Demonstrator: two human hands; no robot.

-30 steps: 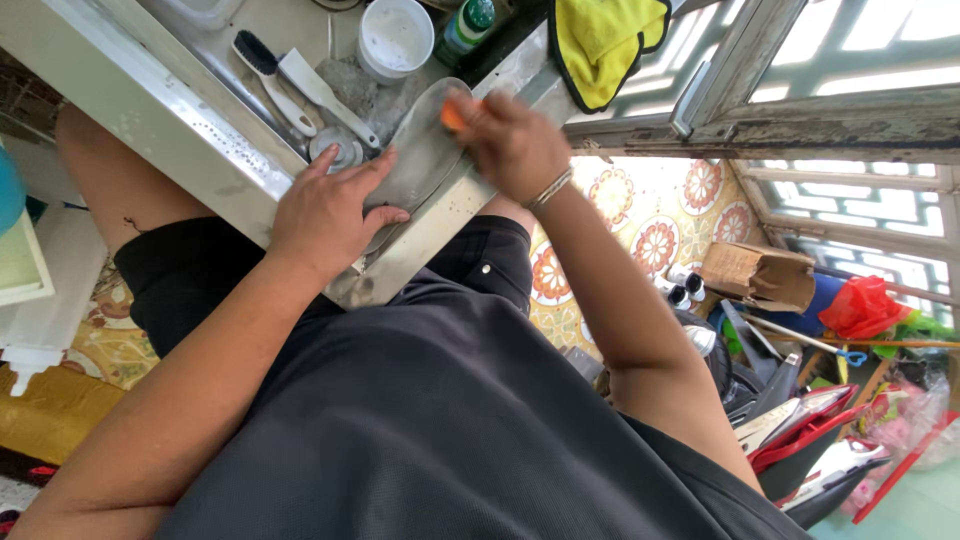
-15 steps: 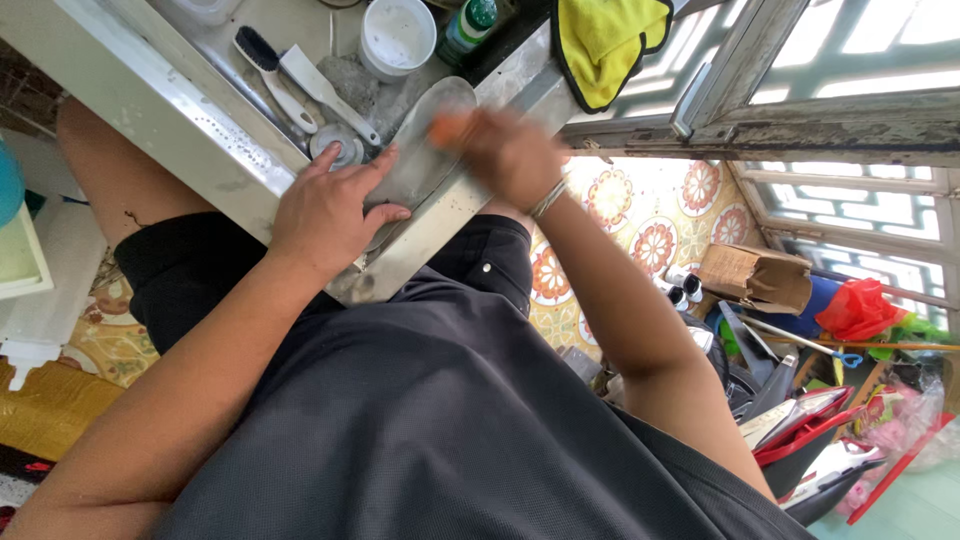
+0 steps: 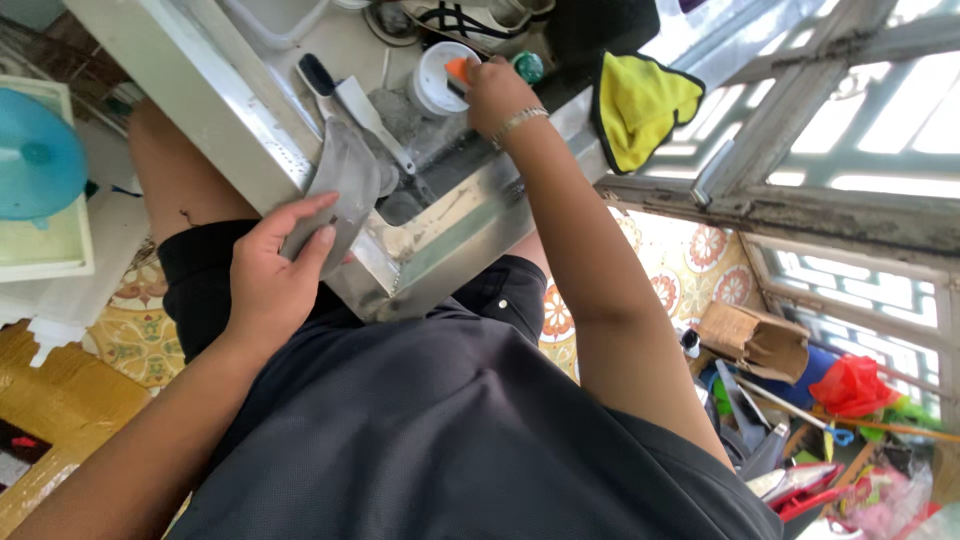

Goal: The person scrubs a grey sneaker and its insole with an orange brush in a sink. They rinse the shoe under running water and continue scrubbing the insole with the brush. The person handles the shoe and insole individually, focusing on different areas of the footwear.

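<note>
I noted the left hand [image 3: 275, 270] gripping a grey insole [image 3: 335, 195] at the sink [image 3: 440, 240] edge, fingers closed over it. The right hand [image 3: 495, 90] held an orange sponge [image 3: 457, 72] over a white tub [image 3: 440, 75]. In my judgement, scrubbing was paused midway; rinsing remained

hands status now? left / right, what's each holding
Left hand: closed on the grey metal plate, held at the sink edge.
Right hand: closed on an orange sponge at the white cup.
</note>
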